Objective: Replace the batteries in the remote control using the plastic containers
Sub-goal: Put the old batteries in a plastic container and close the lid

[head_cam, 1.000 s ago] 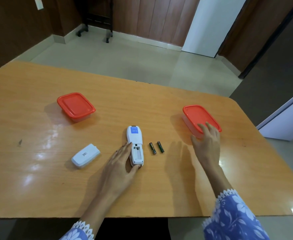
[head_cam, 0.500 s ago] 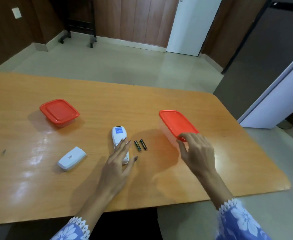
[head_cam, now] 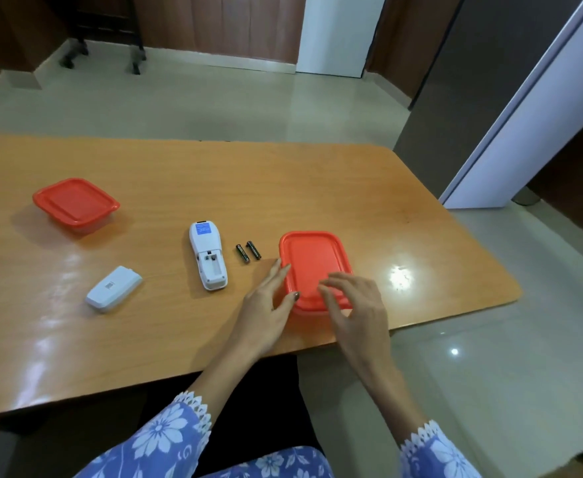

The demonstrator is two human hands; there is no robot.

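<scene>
A white remote control (head_cam: 208, 259) lies face down mid-table with its battery bay uncovered and empty. Its white cover (head_cam: 114, 288) rests to the left. Two dark batteries (head_cam: 248, 251) lie side by side just right of the remote. A red-lidded plastic container (head_cam: 312, 267) stands near the front edge, lid on. My left hand (head_cam: 265, 308) presses against its left side, fingers spread. My right hand (head_cam: 355, 305) hovers over its near right corner with curled fingers. A second red-lidded container (head_cam: 75, 204) sits at the far left.
The wooden table (head_cam: 421, 257) ends close to the right of the near container, with its front edge just below my hands. Beyond lie a tiled floor, a white door and a wheeled stand's legs (head_cam: 103, 53).
The right container has slid from the table's right side toward me and the front edge. My left hand left the remote and came against the container. The camera turned right.
</scene>
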